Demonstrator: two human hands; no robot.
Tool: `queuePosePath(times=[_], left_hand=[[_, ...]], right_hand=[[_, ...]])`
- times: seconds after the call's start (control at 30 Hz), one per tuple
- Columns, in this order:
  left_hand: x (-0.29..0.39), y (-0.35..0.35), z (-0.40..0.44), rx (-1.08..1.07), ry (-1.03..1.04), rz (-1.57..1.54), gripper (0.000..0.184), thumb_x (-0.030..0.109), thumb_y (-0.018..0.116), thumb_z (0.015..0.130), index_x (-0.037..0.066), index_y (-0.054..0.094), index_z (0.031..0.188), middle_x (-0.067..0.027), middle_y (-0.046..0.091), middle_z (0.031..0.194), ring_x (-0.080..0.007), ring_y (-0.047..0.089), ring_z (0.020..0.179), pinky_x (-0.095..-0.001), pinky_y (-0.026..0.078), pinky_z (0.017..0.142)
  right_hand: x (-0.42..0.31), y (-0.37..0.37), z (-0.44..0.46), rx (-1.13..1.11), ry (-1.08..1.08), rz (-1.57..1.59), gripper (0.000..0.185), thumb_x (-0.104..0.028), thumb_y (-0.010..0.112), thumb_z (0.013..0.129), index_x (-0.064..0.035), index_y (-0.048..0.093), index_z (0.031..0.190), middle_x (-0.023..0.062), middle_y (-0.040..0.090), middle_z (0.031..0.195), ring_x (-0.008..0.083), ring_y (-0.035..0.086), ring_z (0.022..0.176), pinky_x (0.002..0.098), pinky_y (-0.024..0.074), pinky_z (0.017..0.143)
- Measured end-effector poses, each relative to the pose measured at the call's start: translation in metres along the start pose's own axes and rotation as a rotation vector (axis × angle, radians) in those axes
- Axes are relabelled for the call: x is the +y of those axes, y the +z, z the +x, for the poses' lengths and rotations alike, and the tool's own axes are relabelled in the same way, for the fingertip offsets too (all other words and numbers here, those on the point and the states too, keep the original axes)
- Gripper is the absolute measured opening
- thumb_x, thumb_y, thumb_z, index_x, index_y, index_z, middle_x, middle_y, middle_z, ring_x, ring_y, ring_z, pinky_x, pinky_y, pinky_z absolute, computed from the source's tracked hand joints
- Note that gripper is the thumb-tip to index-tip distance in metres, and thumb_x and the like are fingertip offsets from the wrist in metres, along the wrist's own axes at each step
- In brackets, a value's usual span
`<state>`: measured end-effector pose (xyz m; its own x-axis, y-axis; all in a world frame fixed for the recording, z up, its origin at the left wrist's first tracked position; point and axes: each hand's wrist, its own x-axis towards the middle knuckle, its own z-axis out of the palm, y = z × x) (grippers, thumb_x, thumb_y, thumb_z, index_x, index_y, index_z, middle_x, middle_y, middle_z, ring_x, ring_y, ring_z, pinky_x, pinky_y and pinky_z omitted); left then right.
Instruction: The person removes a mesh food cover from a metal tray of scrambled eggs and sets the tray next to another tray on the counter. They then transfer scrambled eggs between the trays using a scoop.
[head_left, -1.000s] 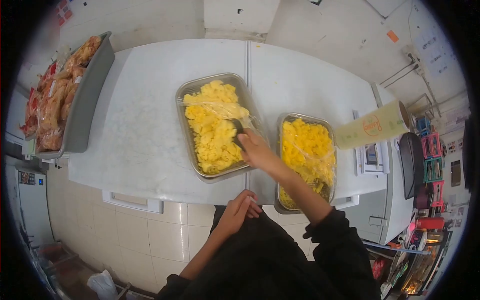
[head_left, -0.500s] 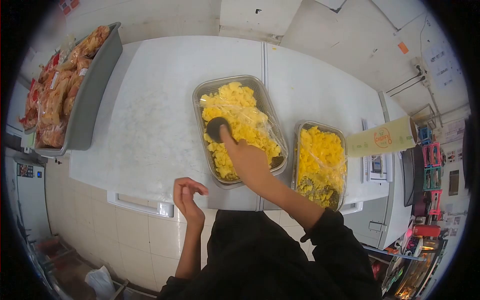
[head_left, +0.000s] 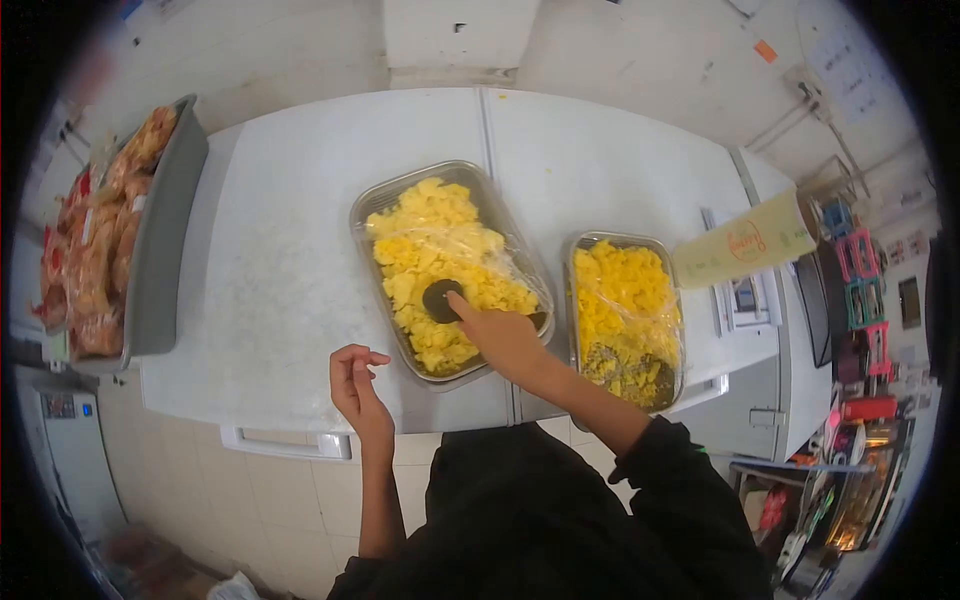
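Utensil (head_left: 442,300), black and round-headed, is clasped in the right hand (head_left: 503,340) over crumbled yellow food (head_left: 430,208) in the larger metal tray (head_left: 498,212). Left hand (head_left: 362,395) hovers empty, fingers loosely curled. Work looks midway: food lies lumpy, plastic wrap (head_left: 505,262) covering only part.

I'm looking at yellow food (head_left: 425,215) — a deeper, golden yellow in the other heap (head_left: 620,280). The round-headed tool (head_left: 441,300) is black, the sleeves (head_left: 675,470) too; white worktop (head_left: 280,220), grey crate (head_left: 160,240), pale-green roll (head_left: 710,260) with orange print.
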<state>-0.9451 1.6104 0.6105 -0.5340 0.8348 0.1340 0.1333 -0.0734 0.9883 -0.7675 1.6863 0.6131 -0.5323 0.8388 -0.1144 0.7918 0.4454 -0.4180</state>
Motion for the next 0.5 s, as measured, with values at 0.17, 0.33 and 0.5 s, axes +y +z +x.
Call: queuePosePath(times=[0.17,0.33,0.5], left_hand=[[0.015,0.023,-0.015,-0.185,0.076,-0.016,0.014,0.013,0.04,0.089,0.002,0.048,0.088,-0.0063,0.054,0.075,-0.0126,0.052,0.07,-0.0248,0.038,0.065],[-0.004,0.055,-0.077,-0.888,-0.109,0.012,0.016,0.012,0.042,0.089,0.0,0.045,0.1,-0.0092,0.056,0.077,-0.0175,0.059,0.075,-0.028,0.045,0.072],[-0.03,0.108,-0.126,-1.086,-0.432,-0.023,0.032,0.02,0.041,0.092,0.002,0.03,0.116,-0.0115,0.057,0.081,-0.0191,0.061,0.08,-0.0302,0.046,0.071]], right_hand=[[0.004,-0.053,-0.042,0.093,0.195,0.281,0.035,-0.025,0.046,0.089,-0.0125,0.038,0.12,0.0149,0.056,0.063,0.0314,0.058,0.061,0.0404,0.0429,0.053],[0.054,-0.121,-0.148,0.208,0.72,0.424,0.034,-0.022,0.049,0.087,-0.0115,0.038,0.117,0.0185,0.055,0.061,0.035,0.057,0.06,0.0409,0.0408,0.055],[0.088,-0.054,-0.225,0.232,0.818,0.224,0.036,-0.024,0.049,0.086,-0.0127,0.038,0.119,0.0182,0.057,0.063,0.0355,0.058,0.061,0.0417,0.0435,0.055]])
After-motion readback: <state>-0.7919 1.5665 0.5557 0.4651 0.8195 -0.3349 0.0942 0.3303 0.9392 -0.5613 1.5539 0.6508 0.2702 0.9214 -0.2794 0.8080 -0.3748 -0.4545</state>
